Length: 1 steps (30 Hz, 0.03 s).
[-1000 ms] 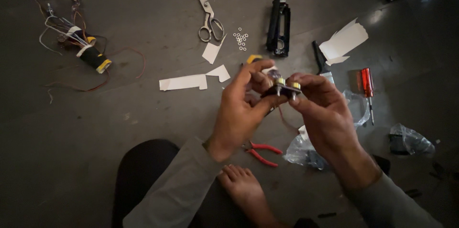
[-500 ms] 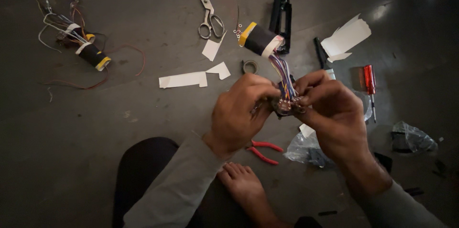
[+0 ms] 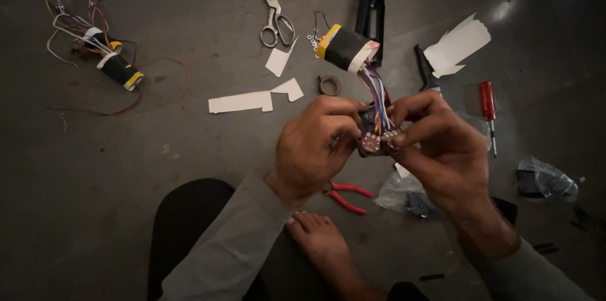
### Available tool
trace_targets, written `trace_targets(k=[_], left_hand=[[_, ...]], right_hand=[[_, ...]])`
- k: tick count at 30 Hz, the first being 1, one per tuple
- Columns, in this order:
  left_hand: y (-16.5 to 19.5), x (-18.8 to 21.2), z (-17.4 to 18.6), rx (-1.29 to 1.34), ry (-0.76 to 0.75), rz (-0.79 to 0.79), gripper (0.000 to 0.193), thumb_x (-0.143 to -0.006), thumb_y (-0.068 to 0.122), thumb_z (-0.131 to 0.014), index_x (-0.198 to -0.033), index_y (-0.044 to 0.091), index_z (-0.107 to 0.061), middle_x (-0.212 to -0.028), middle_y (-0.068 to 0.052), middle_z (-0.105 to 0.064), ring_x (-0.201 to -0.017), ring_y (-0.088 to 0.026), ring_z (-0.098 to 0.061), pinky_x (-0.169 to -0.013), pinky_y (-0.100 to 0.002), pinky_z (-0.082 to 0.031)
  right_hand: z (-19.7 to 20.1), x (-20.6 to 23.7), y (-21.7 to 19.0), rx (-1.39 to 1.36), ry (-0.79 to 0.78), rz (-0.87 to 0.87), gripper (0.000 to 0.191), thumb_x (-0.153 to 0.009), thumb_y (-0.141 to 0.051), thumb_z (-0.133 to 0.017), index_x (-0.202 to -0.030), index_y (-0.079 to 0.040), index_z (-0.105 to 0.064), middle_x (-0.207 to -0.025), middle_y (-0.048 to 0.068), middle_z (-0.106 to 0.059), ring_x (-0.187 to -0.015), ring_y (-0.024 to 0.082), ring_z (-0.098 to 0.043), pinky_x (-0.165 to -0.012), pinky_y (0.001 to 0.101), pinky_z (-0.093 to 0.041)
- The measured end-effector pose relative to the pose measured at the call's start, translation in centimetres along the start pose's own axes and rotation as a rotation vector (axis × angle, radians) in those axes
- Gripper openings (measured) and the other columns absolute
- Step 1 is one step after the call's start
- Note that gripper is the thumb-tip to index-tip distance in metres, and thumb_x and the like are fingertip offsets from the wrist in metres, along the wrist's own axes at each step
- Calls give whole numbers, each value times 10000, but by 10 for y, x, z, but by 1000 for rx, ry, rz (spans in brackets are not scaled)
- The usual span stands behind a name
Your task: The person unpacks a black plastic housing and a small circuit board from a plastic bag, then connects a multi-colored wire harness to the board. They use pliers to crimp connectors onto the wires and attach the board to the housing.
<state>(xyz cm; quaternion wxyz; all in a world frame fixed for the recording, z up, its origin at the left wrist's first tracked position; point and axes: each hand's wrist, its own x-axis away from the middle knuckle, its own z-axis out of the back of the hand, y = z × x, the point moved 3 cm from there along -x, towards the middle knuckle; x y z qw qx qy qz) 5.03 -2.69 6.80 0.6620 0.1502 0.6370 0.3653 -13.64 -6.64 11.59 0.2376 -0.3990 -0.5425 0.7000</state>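
Note:
My left hand [image 3: 315, 149] and my right hand [image 3: 439, 149] both grip a small dark part [image 3: 374, 142] with little round pieces on it, held above the floor. A bundle of coloured wires [image 3: 375, 96] runs from that part up to a black roll wrapped in yellow and white tape [image 3: 346, 48], which tilts away from me. My fingertips pinch the part from both sides. My bare foot [image 3: 322, 241] lies on the floor under my hands.
On the dark floor lie scissors [image 3: 274, 13], white paper scraps [image 3: 243, 102], a small tape ring [image 3: 329, 85], red pliers [image 3: 344, 195], a red screwdriver [image 3: 487, 105], a black tool [image 3: 372, 13], clear plastic bags [image 3: 543, 178] and a second taped wire bundle [image 3: 104, 58] at far left.
The wired roll has swung out from between my hands to point away from me. My hands have dropped slightly and now pinch the small part at the wires' near end.

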Motion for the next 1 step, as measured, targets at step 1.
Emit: trace_targets(k=[1], left_hand=[[-21, -13, 10, 0, 0, 0, 302, -901, -14, -819, -1050, 69, -571, -1171, -113, -670, -992, -245, -729, -789, -327, -605]], right_hand=[[12, -11, -7, 0, 0, 0, 189, -952, 102, -685, -1074, -36, -646, -1225, 121, -563, -1190, 182, -645, -1042, 337, -606]])
